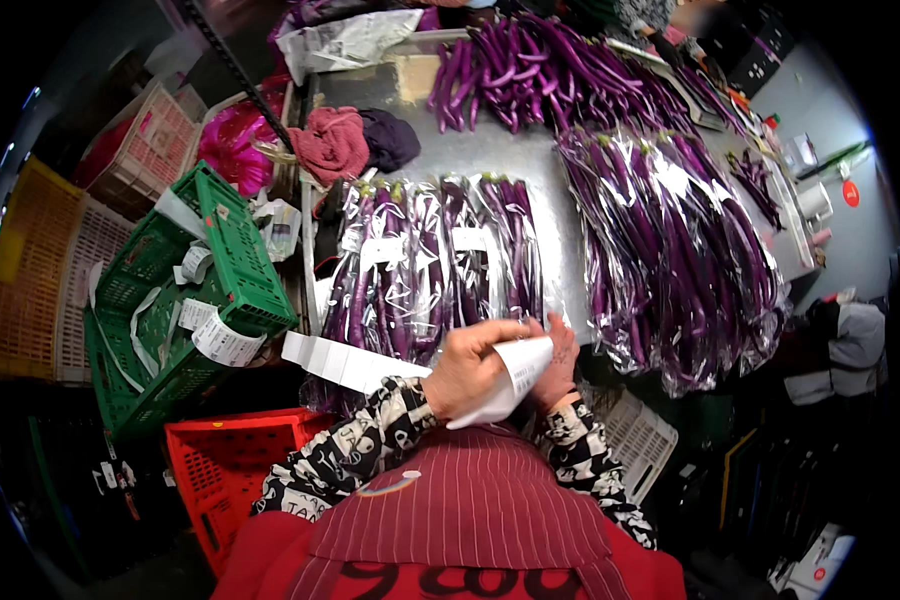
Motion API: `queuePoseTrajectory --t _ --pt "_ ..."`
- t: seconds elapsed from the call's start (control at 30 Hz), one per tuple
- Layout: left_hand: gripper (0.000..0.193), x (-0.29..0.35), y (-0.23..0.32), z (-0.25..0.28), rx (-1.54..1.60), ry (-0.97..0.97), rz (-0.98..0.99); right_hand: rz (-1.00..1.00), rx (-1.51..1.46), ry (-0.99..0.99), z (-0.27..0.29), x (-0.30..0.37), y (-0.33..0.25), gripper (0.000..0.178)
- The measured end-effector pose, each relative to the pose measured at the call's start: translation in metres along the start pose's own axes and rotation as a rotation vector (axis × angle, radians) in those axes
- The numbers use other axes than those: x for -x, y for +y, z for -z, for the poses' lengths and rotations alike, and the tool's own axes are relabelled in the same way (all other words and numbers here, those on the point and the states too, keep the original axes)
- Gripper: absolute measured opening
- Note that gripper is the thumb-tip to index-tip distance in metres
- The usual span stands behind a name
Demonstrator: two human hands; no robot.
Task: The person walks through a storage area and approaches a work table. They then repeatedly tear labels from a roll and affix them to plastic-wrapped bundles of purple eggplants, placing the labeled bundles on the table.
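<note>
My left hand (468,368) is closed on a strip of white labels (515,378), one end folded up between my hands. The rest of the strip (340,362) trails out to the left past my wrist. Against the folded end, my right hand (560,368) has its fingers closed at the label's edge; its fingertips are partly hidden. Just beyond my hands lie several clear-bagged bundles of long purple eggplants (425,270) side by side on the metal table (470,155). White labels (382,250) show on some of the bags.
A pile of bagged eggplants (675,260) lies on the right, loose eggplants (560,70) at the back. Left of the table stand a green crate (245,260) with label strips and a red crate (210,470). Pink and dark cloths (332,142) rest on the table's left side.
</note>
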State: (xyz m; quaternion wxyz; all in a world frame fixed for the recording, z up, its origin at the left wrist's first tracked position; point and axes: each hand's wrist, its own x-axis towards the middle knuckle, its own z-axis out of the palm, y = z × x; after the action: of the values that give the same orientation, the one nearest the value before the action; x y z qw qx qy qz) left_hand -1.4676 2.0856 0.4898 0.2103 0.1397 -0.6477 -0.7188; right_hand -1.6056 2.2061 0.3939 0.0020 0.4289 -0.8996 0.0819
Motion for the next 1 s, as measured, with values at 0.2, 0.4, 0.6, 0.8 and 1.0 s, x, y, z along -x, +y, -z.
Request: queuePoseTrajectory --t 0.2,0.4,0.6,0.8,1.0 --pt "0.015 -0.017 -0.005 0.009 -0.190 0.114 -0.182 -0.039 -1.278 -0.042 0.095 0.001 -0.008 0.039" --pt "0.008 -0.022 0.001 0.006 -0.212 0.064 -0.216 -0.222 -1.385 -0.176 0.120 0.012 -0.022 0.049" --pt "0.019 -0.016 -0.020 0.007 -0.095 0.022 -0.025 -0.168 -1.421 -0.150 0.115 0.015 -0.025 0.042" --pt "0.023 -0.017 -0.032 0.008 -0.119 0.029 -0.011 -0.203 -1.459 -0.189 0.116 0.014 -0.026 0.035" --pt "0.017 -0.023 -0.033 0.010 -0.166 0.033 0.142 0.065 -1.115 0.115 0.085 0.003 -0.014 0.024"
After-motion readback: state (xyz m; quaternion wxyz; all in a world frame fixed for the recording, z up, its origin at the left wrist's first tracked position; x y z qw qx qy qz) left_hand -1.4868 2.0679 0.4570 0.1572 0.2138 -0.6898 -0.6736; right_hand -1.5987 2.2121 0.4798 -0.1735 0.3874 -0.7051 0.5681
